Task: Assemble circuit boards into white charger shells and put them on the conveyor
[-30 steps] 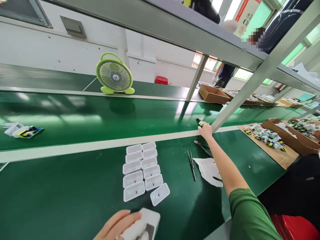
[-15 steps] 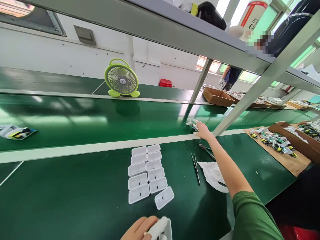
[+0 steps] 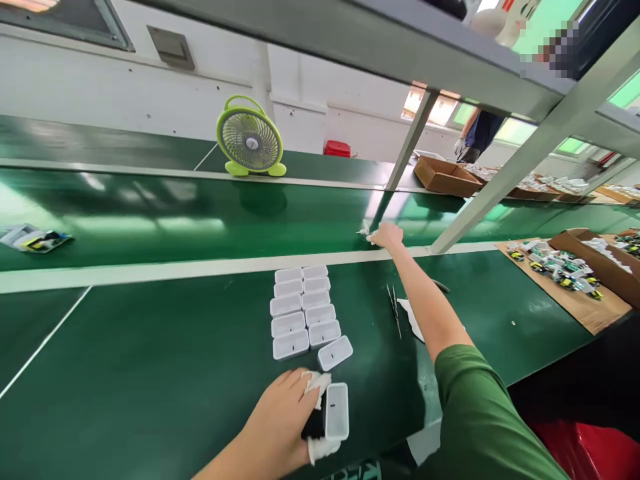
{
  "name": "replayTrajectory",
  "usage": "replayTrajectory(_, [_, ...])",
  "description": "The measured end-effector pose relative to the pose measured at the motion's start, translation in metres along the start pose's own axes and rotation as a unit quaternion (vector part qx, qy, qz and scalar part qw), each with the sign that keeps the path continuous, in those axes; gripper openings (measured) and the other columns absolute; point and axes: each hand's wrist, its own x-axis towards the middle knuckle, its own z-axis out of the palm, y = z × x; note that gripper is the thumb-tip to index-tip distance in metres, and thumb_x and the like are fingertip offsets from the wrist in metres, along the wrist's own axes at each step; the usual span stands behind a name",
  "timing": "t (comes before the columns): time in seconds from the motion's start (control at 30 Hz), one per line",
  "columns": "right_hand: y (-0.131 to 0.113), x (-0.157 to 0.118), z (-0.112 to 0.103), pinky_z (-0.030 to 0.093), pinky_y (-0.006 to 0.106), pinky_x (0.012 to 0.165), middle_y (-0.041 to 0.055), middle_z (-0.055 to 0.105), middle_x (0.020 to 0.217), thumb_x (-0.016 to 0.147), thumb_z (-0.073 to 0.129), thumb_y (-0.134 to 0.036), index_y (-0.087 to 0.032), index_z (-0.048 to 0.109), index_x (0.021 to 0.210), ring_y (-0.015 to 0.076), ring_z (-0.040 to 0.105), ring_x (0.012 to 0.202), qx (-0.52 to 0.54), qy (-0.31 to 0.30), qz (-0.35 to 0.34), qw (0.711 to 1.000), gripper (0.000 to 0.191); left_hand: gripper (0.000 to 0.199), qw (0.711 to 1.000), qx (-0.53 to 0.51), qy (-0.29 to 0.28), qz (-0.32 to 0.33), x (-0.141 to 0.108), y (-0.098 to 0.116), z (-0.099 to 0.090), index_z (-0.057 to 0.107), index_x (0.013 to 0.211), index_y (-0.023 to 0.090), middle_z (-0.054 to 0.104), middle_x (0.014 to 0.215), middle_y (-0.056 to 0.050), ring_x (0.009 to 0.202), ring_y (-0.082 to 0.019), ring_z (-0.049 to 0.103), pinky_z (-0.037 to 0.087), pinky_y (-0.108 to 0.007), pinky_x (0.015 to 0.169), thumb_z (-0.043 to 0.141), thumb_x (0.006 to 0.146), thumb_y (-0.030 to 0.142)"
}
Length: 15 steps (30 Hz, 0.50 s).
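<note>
My left hand (image 3: 283, 417) is curled at the bottom centre, with crumpled white coverings on its fingertips. Between the fingers and thumb it grips one end of a small white plastic box (image 3: 337, 411), open side up with a dark slot in its floor. Just beyond stand two columns of similar white boxes (image 3: 291, 345), and a single angled box (image 3: 335, 353) sits beside them. My right hand (image 3: 387, 235) reaches out over the far green belt. Its fingers close around a small white item (image 3: 366, 231), whose kind is mostly hidden.
Tweezers (image 3: 394, 310) and a white cloth (image 3: 413, 320) lie under my right forearm. A slanted grey post (image 3: 480, 190) rises close to that arm. Small assemblies cover a cardboard sheet (image 3: 560, 273) at right. A green fan (image 3: 251, 140) stands behind the belt, a packet (image 3: 37, 240) at left.
My left hand has come further into view, bringing its box up near the others. My right hand has shifted left over the belt with the white item. The view has tilted down.
</note>
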Motion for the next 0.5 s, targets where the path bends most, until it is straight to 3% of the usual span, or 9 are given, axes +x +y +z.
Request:
replayTrajectory(0.1, [-0.005,-0.021,-0.02,0.05,0.046,0.101,0.0144,0.061,0.126,0.084,0.071,-0.032,-0.011,0.055,0.127,0.0296,0.06,0.117,0.057,0.047,-0.048,0.996,0.05,0.051,0.999,-0.03,-0.04,-0.004,0.004,0.004,-0.004,0.057,0.12,0.016,0.07,0.097,-0.011,0.089,-0.028,0.066,0.055,-0.039,0.074,0.069,0.081,0.047])
replayTrajectory(0.17, [-0.002,-0.047,-0.036,0.043,0.046,0.109,0.0119,0.051,0.141,0.091,0.06,-0.036,-0.016,0.038,0.142,0.0254,0.052,0.129,0.121,0.122,-0.089,0.981,0.059,0.057,0.997,-0.049,-0.062,-0.01,0.004,0.006,-0.004,0.053,0.127,0.016,0.069,0.099,-0.011,0.094,-0.029,0.064,0.054,-0.04,0.078,0.07,0.081,0.046])
replayTrajectory(0.2, [0.001,-0.063,-0.043,0.04,0.049,0.112,0.0115,0.05,0.14,0.09,0.06,-0.036,-0.017,0.037,0.142,0.0257,0.051,0.132,0.243,0.225,-0.133,0.934,0.06,0.056,0.996,-0.06,-0.068,-0.012,0.004,0.006,-0.004,0.053,0.127,0.015,0.068,0.098,-0.011,0.094,-0.029,0.064,0.053,-0.04,0.078,0.069,0.082,0.045])
replayTrajectory(0.23, [0.004,-0.081,-0.05,0.038,0.051,0.114,0.0093,0.05,0.14,0.088,0.062,-0.038,-0.021,0.038,0.14,0.025,0.05,0.133,0.357,0.288,-0.185,0.869,0.059,0.05,0.995,-0.073,-0.073,-0.014,0.004,0.007,-0.004,0.055,0.125,0.016,0.068,0.097,-0.011,0.093,-0.028,0.064,0.053,-0.039,0.078,0.068,0.084,0.042])
replayTrajectory(0.27, [0.007,-0.101,-0.055,0.039,0.051,0.114,0.0075,0.052,0.138,0.086,0.065,-0.039,-0.024,0.041,0.139,0.0243,0.051,0.133,0.45,0.31,-0.217,0.809,0.06,0.041,0.993,-0.091,-0.07,-0.014,0.004,0.009,-0.003,0.057,0.12,0.016,0.068,0.097,-0.01,0.091,-0.026,0.064,0.052,-0.038,0.077,0.065,0.086,0.039])
replayTrajectory(0.3, [0.009,-0.121,-0.058,0.04,0.05,0.114,0.0068,0.055,0.134,0.083,0.07,-0.04,-0.025,0.045,0.135,0.0243,0.054,0.129,0.524,0.309,-0.228,0.76,0.06,0.032,0.992,-0.11,-0.062,-0.015,0.004,0.01,-0.003,0.058,0.114,0.017,0.067,0.099,-0.01,0.09,-0.025,0.064,0.052,-0.037,0.077,0.062,0.087,0.035])
replayTrajectory(0.33, [0.011,-0.14,-0.059,0.04,0.05,0.114,0.0064,0.057,0.132,0.08,0.073,-0.04,-0.026,0.049,0.131,0.0246,0.055,0.129,0.577,0.287,-0.223,0.731,0.058,0.025,0.99,-0.128,-0.053,-0.016,0.005,0.012,-0.001,0.059,0.109,0.018,0.067,0.102,-0.011,0.09,-0.024,0.064,0.052,-0.036,0.078,0.06,0.088,0.032])
replayTrajectory(0.4, [0.01,-0.173,-0.055,0.04,0.051,0.115,0.0054,0.06,0.131,0.074,0.08,-0.042,-0.028,0.055,0.124,0.0256,0.054,0.132,0.638,0.219,-0.193,0.712,0.058,0.026,0.988,-0.149,-0.043,-0.018,0.005,0.014,0.002,0.056,0.109,0.018,0.067,0.11,-0.012,0.095,-0.024,0.065,0.053,-0.037,0.081,0.061,0.088,0.032])
replayTrajectory(0.5, [0.006,-0.208,-0.043,0.04,0.054,0.115,0.0043,0.064,0.131,0.07,0.083,-0.047,-0.032,0.059,0.121,0.0276,0.052,0.135,0.683,0.114,-0.135,0.709,0.059,0.051,0.986,-0.155,-0.06,-0.031,0.005,0.018,0.007,0.047,0.125,0.016,0.067,0.115,-0.014,0.101,-0.027,0.066,0.055,-0.041,0.086,0.068,0.086,0.04])
